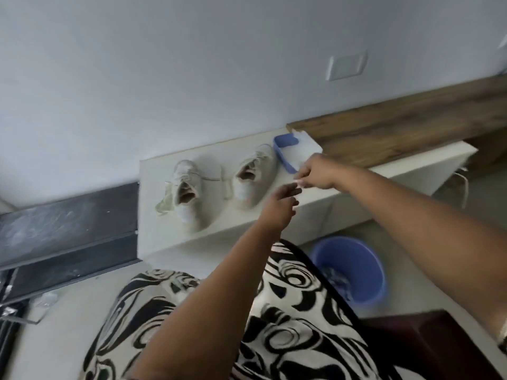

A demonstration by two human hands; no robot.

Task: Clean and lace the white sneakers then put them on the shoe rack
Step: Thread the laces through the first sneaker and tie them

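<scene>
The white shelf [274, 223] carries both white sneakers [189, 193], laces loose, beside a blue tray [285, 149] partly hidden by the right hand [315, 171], whose fingers pinch something small and blurred. The left hand [279, 204] hovers with fingers spread and empty.

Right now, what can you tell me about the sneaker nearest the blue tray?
The right sneaker is off-white and looks like worn fabric or leather. It sits upright on the white counter, its opening gaping and showing a tan lining. It lies beside the blue tray. Neither hand touches it; the left hand hovers close by.
</scene>
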